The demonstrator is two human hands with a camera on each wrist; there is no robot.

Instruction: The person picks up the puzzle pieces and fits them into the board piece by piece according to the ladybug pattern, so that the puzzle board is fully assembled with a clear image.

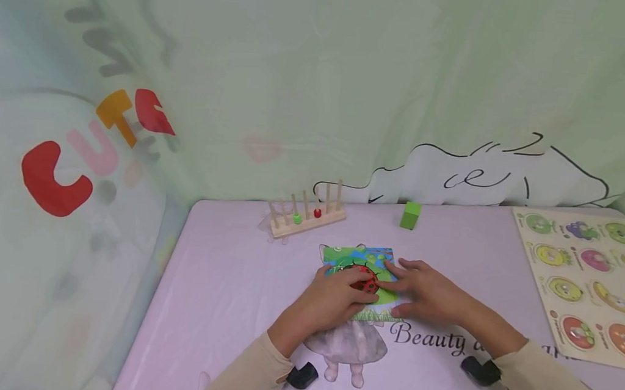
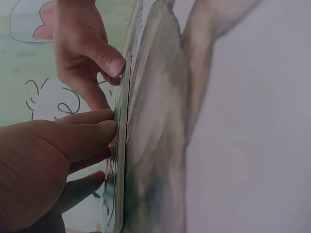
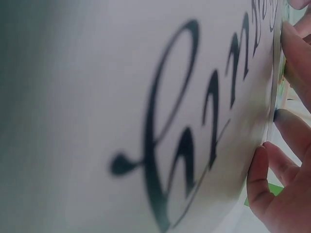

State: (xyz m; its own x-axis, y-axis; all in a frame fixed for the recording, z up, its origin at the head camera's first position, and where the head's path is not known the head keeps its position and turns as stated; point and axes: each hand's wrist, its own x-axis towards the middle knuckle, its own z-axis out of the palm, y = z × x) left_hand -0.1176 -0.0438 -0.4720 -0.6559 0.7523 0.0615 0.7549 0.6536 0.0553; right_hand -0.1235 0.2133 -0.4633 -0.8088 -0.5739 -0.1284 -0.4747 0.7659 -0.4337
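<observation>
A square picture puzzle (image 1: 380, 315) with a red ladybug (image 1: 363, 271) on a green and blue background lies flat on the table. My left hand (image 1: 332, 297) rests over its left and middle part, with extended fingers touching the ladybug and covering some of it. At the right edge, my right hand (image 1: 431, 293) has its fingers spread, and the fingertips touch the board. From the left wrist, the puzzle (image 2: 119, 189) appears edge-on, with fingers of the left hand (image 2: 39, 165) against its face. The right wrist view catches only part of the right hand (image 3: 291, 194).
Behind the puzzle stands a wooden peg rack (image 1: 310, 223) with a green bead (image 1: 297, 219) and a red bead (image 1: 318, 213). A green block (image 1: 410, 216) is near the back edge. On the right lies a fruit puzzle board (image 1: 568, 306). Printed cloth covers the table (image 1: 218, 273).
</observation>
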